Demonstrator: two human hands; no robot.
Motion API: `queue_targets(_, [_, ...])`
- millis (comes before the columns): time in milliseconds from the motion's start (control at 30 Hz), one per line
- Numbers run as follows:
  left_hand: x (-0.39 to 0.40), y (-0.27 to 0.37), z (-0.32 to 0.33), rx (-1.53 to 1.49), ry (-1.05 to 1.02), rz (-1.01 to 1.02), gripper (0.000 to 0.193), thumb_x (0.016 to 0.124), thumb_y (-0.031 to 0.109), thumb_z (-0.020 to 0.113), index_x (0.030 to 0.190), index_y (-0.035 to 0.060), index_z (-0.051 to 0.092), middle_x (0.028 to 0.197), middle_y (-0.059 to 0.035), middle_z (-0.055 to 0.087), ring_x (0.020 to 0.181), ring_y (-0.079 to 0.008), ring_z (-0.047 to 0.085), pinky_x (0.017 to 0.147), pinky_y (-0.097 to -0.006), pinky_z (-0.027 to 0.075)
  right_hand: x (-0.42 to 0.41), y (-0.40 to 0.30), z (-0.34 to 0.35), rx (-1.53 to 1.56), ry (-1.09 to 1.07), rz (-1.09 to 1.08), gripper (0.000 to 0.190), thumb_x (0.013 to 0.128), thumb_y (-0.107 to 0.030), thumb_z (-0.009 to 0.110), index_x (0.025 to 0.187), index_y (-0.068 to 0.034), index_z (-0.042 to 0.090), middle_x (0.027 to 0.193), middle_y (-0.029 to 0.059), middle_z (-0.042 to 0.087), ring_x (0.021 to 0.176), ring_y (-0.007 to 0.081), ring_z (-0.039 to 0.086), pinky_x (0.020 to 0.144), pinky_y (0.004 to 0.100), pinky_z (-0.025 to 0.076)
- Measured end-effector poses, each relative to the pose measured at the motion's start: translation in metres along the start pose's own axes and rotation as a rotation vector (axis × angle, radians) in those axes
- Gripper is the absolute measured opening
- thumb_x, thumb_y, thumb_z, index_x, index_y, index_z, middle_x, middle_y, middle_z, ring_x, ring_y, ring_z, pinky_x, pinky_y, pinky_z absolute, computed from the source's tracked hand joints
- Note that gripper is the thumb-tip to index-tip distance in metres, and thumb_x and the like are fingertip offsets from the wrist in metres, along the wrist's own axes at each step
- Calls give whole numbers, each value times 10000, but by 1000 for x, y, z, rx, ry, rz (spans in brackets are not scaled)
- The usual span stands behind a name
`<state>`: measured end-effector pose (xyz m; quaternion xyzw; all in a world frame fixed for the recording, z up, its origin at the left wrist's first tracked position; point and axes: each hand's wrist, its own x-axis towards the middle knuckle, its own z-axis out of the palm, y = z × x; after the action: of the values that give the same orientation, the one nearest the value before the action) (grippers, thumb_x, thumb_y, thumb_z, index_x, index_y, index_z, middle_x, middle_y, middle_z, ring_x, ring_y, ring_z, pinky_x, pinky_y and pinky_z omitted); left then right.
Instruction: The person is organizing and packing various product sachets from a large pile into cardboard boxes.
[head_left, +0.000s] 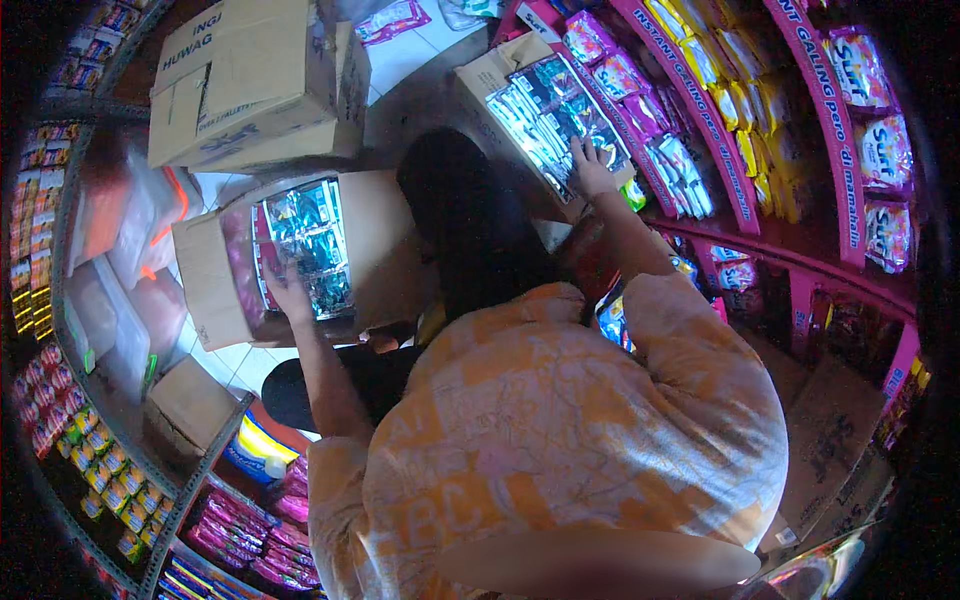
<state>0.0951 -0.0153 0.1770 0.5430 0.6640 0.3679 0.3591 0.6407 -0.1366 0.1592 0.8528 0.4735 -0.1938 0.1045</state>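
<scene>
In an open cardboard box (214, 281) on the left lie rows of shiny dark-green foil sachets (309, 217). My left hand (289, 289) is at their left edge, over a dark pink strip; its fingers are blurred, so any grip is unclear. A second open cardboard box (517, 56) stands to the upper right, filled with similar foil sachets (536, 124). On the right end of those sachets rests my right hand (592, 169), fingers spread. My dark-clothed leg (457, 202) comes up between the two boxes.
Large cardboard cartons (240, 82) are stacked at the upper left. Pink-edged shelves (697, 112) with detergent packs (885, 154) run along the right. Clear plastic bins (124, 322) and a small carton (191, 401) stand left, near racks of sachets (112, 480). White floor tiles (405, 56) show behind.
</scene>
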Motion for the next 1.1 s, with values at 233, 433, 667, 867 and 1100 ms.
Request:
queue_targets(233, [-44, 134, 40, -601, -120, -132, 425, 850, 216, 528, 1195, 1, 402, 1033, -113, 543, 934, -176, 527, 822, -298, 430, -26, 0, -31, 41, -184, -207, 610, 763, -118, 483, 1322, -151, 243, 1300, 240, 321, 1005, 407, 500, 884, 421, 393])
queue_targets(433, [-117, 202, 108, -855, -1075, -267, 564, 864, 330, 464, 1306, 45, 259, 1273, -160, 380, 1113, -267, 445, 882, -365, 385, -75, -31, -115, 503, -334, -216, 591, 685, -64, 500, 1263, -75, 378, 1045, 218, 548, 1024, 272, 514, 841, 358, 415])
queue_targets(667, [-118, 225, 119, -1071, -1135, -639, 516, 880, 358, 422, 1283, 57, 306, 1273, -118, 398, 1108, -251, 448, 896, -373, 371, -184, -99, -198, 408, -386, -815, 632, 632, 32, 425, 1258, -39, 375, 1105, 241, 513, 1058, 328, 496, 891, 352, 380])
queue_targets(867, [-124, 224, 99, -1236, -1010, -709, 382, 861, 234, 430, 1162, -1, 428, 1065, -128, 554, 950, -232, 555, 865, -349, 421, -224, -157, -198, 358, -413, -1039, 439, 757, -110, 545, 1179, -35, 451, 1097, 192, 533, 1000, 299, 536, 835, 361, 415])
queue_targets(1100, [-109, 169, 74, -1181, -717, -588, 394, 781, 53, 454, 1172, 16, 423, 1034, -118, 555, 942, -226, 559, 833, -373, 449, -146, -150, -163, 751, 269, -686, 561, 816, -295, 564, 1257, -11, 365, 1252, 181, 424, 1092, 229, 464, 906, 322, 357])
